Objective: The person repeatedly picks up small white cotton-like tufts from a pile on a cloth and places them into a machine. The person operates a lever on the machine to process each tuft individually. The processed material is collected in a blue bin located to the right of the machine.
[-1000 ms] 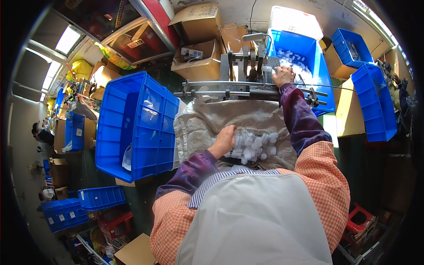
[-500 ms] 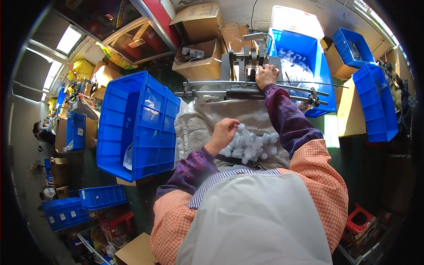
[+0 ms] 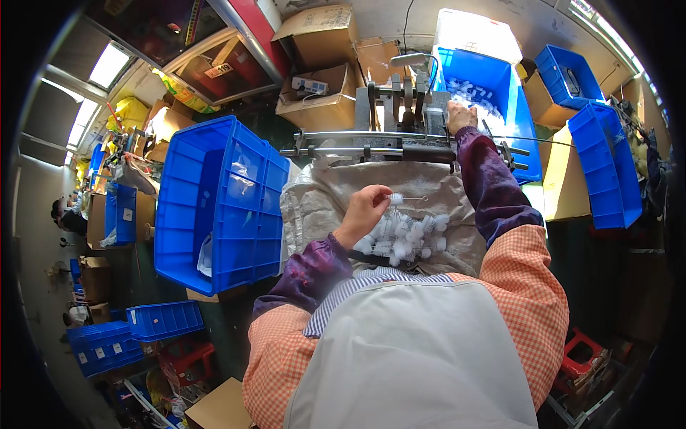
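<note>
My left hand (image 3: 363, 214) pinches a small white bristle brush (image 3: 395, 199) whose thin wire stem points right. Below it, a pile of similar white brushes (image 3: 400, 239) rests on a grey cloth (image 3: 314, 204) in front of me. Farther off, my right hand (image 3: 461, 118) is at the right end of a dark metal machine (image 3: 404, 107), beside a blue bin (image 3: 525, 121). Its fingers look curled, and whatever they hold is hidden. White pieces (image 3: 475, 96) lie inside that bin.
Metal rods (image 3: 343, 150) run across the machine's near side. A large blue crate (image 3: 250, 193) stands tipped at left. Cardboard boxes (image 3: 314, 104) sit behind, and another blue crate (image 3: 607, 171) leans at far right. Red stools (image 3: 582, 354) stand lower down.
My right hand has moved right, from the middle of the machine to its right end near the bin. In my left hand, the brush now lies sideways with its wire stem showing.
</note>
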A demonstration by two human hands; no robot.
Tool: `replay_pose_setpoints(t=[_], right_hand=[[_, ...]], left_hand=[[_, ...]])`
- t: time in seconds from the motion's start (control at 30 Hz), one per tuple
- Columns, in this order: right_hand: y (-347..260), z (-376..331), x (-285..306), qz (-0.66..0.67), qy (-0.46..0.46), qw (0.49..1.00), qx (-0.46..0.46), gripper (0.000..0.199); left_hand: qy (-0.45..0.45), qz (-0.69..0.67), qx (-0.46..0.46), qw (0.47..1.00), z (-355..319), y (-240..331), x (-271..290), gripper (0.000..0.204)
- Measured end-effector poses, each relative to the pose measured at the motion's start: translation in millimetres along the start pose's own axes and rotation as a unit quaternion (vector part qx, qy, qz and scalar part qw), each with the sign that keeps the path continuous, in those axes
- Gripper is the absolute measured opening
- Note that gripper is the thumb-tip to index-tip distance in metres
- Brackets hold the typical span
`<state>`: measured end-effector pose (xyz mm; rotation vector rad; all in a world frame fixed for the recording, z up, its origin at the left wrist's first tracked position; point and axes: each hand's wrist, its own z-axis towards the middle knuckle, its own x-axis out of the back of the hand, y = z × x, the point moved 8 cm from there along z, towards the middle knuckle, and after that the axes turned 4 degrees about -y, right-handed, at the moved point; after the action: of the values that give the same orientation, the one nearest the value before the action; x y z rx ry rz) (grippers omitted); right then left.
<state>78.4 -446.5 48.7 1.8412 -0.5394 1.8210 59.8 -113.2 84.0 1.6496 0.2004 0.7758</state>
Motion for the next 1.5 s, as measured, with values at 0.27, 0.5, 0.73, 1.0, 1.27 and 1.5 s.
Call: replay_pose_setpoints(t=[0.27,0.5,0.73,1.0,1.27,1.5], right_hand=[[36,-46,38,0.205,0.067,0.976,0.03,0.039],[-95,-131,52,0.461,-0.152,0.809,0.332,0.018],[-26,-24,13,0.144,0.141,0.978,0.053,0.015],[-34,-10,1,0.101,0.111,0.987,0.051,0.016],[-34,1,-2,0.161,0.093,0.981,0.058,0.017],[-32,-1,-6,0.102,0.145,0.982,0.058,0.015]], left_hand=[[0.031,0.011,-0.078,0.996,18,37,-3,0.017],[0.104,-0.042,-0.098,0.989,19,49,3,0.015],[-0.152,0.319,0.1,0.93,-31,-94,-49,0.035],[-0.154,0.267,0.085,0.948,-40,-101,-63,0.036],[-0.13,0.247,0.052,0.959,-40,-112,-68,0.031],[-0.103,0.248,0.044,0.962,-43,-103,-65,0.022]])
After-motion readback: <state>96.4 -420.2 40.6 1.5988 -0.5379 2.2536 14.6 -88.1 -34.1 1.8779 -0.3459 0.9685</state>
